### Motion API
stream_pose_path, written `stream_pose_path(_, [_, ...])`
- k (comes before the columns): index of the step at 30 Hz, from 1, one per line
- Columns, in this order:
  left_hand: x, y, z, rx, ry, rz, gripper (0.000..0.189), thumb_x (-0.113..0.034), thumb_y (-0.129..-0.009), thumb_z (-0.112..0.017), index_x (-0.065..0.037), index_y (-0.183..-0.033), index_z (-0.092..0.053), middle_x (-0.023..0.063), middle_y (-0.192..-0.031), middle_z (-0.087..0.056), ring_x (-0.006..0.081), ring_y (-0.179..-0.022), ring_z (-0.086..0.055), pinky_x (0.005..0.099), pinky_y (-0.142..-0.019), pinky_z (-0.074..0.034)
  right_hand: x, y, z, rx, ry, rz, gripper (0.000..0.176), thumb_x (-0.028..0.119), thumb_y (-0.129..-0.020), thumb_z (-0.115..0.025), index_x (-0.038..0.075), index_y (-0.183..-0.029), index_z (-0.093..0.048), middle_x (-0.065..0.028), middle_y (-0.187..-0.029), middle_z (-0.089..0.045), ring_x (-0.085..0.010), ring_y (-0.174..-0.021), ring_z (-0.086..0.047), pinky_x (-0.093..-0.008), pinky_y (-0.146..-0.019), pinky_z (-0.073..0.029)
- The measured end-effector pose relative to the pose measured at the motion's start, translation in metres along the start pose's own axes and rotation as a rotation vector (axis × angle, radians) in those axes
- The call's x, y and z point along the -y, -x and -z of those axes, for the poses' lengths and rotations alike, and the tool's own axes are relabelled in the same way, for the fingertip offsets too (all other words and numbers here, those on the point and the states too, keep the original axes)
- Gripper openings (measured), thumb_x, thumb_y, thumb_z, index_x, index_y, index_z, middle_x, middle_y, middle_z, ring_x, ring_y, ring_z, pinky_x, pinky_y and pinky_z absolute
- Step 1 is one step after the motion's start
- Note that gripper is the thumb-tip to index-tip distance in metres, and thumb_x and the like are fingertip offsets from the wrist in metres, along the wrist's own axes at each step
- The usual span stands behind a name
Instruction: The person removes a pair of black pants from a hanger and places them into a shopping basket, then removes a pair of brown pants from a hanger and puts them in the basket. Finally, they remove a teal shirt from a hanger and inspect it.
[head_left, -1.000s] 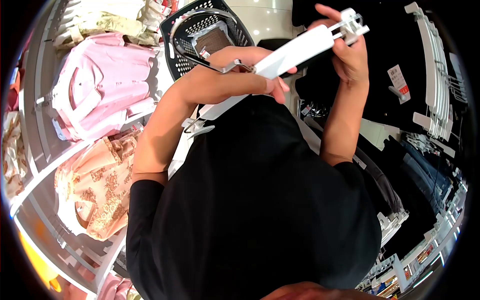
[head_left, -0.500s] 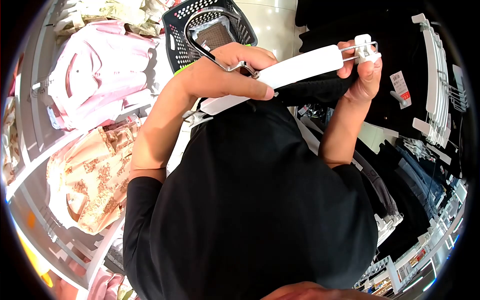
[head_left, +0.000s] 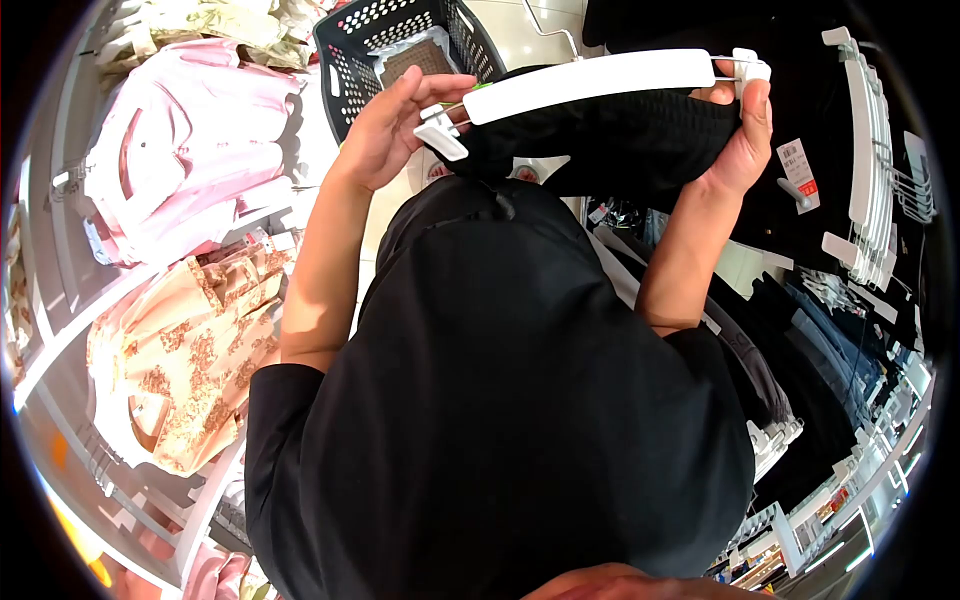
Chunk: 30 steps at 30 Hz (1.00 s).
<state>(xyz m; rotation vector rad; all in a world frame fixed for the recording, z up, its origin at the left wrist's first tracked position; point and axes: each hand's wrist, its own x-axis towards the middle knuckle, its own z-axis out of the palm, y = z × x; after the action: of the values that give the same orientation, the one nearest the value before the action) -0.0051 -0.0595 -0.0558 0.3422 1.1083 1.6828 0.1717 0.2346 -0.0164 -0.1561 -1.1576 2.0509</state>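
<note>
A white clip hanger [head_left: 595, 82] with a metal hook lies across the space in front of me, and a black garment [head_left: 640, 140] with a gathered waistband hangs below it. My right hand [head_left: 738, 145] is closed around the hanger's right clip [head_left: 750, 68], thumb on the near side, some fingers hidden behind. At the other end, my left hand [head_left: 385, 130] is open, thumb raised and fingers stretched toward the left clip [head_left: 440, 132]; some fingertips pass behind the hanger. That left clip stands out from the cloth's edge.
A black perforated basket [head_left: 345, 75] with a brown item inside stands ahead on the floor. Pink clothes [head_left: 180, 150] and a peach patterned garment [head_left: 190, 350] hang at left. White hangers [head_left: 870, 160], a price tag [head_left: 798, 170] and dark clothes are at right.
My left hand has let go of the hanger's middle and moved left to its end. The hanger has levelled out and its hook has swung away from me. My right hand stays on the right clip.
</note>
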Motion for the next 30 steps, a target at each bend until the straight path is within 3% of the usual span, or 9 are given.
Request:
stream_pose_path(1, [0.005, -0.002, 0.000, -0.001, 0.005, -0.002, 0.062, -0.049, -0.101, -0.035, 0.003, -0.129, -0.054, 0.0118, -0.119, -0.061, 0.0193, -0.111, -0.056, 0.0328, -0.096, -0.044, -0.001, 0.001, 0.000, 0.003, 0.004, -0.003, 0.042, 0.031, -0.095, -0.059, -0.009, -0.107, -0.060, -0.0097, -0.073, -0.065, -0.0170, -0.069, -0.065, -0.0277, -0.064, -0.055])
stream_pose_path(3, [0.018, -0.004, 0.007, -0.121, 0.008, -0.280, 0.062, -0.048, -0.101, -0.036, 0.005, -0.127, -0.054, 0.0119, -0.119, -0.060, 0.0196, -0.111, -0.056, 0.0331, -0.097, -0.043, -0.003, 0.003, -0.002, 0.013, -0.061, -0.006, 0.041, 0.030, -0.095, -0.060, -0.009, -0.107, -0.060, -0.0097, -0.073, -0.065, -0.0168, -0.069, -0.064, -0.0275, -0.063, -0.055])
stream_pose_path(7, [0.037, -0.009, 0.008, -0.196, -0.002, -0.425, 0.056, -0.042, -0.099, -0.047, 0.003, -0.132, -0.050, 0.0097, -0.125, -0.057, 0.0186, -0.119, -0.049, 0.0363, -0.105, -0.034, -0.004, -0.002, 0.000, 0.005, -0.146, -0.004, 0.040, 0.030, -0.095, -0.060, -0.008, -0.108, -0.060, -0.0090, -0.075, -0.065, -0.0156, -0.067, -0.062, -0.0276, -0.063, -0.055])
stream_pose_path(9, [0.039, -0.006, -0.002, -0.153, 0.045, -0.300, 0.059, -0.038, -0.094, -0.059, -0.002, -0.138, -0.045, 0.0061, -0.126, -0.054, 0.0146, -0.118, -0.047, 0.0322, -0.106, -0.030, -0.004, -0.004, -0.001, -0.017, -0.163, 0.002, 0.041, 0.031, -0.095, -0.059, -0.008, -0.109, -0.060, -0.0088, -0.075, -0.065, -0.0154, -0.067, -0.061, -0.0273, -0.063, -0.055])
stream_pose_path(14, [0.043, -0.020, 0.000, -0.282, -0.116, -0.180, 0.054, -0.033, -0.089, -0.071, -0.004, -0.131, -0.054, -0.0015, -0.104, -0.058, 0.0093, -0.103, -0.050, 0.0253, -0.095, -0.038, -0.006, -0.006, 0.002, 0.009, -0.165, -0.010, 0.041, 0.031, -0.096, -0.058, -0.008, -0.108, -0.060, -0.0096, -0.076, -0.066, -0.0156, -0.067, -0.062, -0.0270, -0.064, -0.054])
stream_pose_path(18, [0.031, -0.026, -0.002, -0.287, -0.238, -0.237, 0.045, -0.038, -0.089, -0.070, -0.004, -0.118, -0.062, -0.0026, -0.099, -0.061, 0.0068, -0.091, -0.053, 0.0231, -0.083, -0.042, -0.005, -0.008, 0.011, -0.061, -0.137, 0.002, 0.041, 0.031, -0.097, -0.057, -0.008, -0.109, -0.060, -0.0100, -0.076, -0.066, -0.0155, -0.068, -0.062, -0.0272, -0.064, -0.054])
stream_pose_path(24, [0.009, -0.034, 0.003, -0.263, -0.317, -0.365, 0.038, -0.036, -0.093, -0.064, -0.004, -0.113, -0.061, -0.0025, -0.100, -0.062, 0.0067, -0.093, -0.054, 0.0227, -0.087, -0.041, -0.004, -0.006, 0.015, -0.178, 0.293, 0.029, 0.045, 0.035, -0.100, -0.050, -0.007, -0.114, -0.058, -0.0090, -0.078, -0.067, -0.0157, -0.078, -0.065, -0.0270, -0.074, -0.053])
stream_pose_path(26, [-0.005, -0.033, -0.003, -0.214, -0.343, -0.415, 0.031, -0.029, -0.099, -0.057, -0.002, -0.113, -0.060, 0.0024, -0.112, -0.062, 0.0110, -0.103, -0.054, 0.0263, -0.095, -0.039, -0.004, -0.003, 0.007, -0.207, 0.286, 0.006, 0.043, 0.034, -0.100, -0.050, -0.006, -0.113, -0.059, -0.0091, -0.079, -0.067, -0.0158, -0.078, -0.065, -0.0273, -0.075, -0.052])
stream_pose_path(30, [-0.016, -0.035, -0.001, -0.278, -0.283, -0.396, 0.035, -0.036, -0.095, -0.062, -0.003, -0.107, -0.062, -0.0004, -0.101, -0.062, 0.0071, -0.094, -0.053, 0.0237, -0.087, -0.041, -0.008, -0.002, 0.007, -0.286, 0.235, -0.113, 0.039, 0.034, -0.097, -0.055, -0.003, -0.108, -0.062, -0.0098, -0.079, -0.067, -0.0162, -0.078, -0.065, -0.0276, -0.075, -0.051])
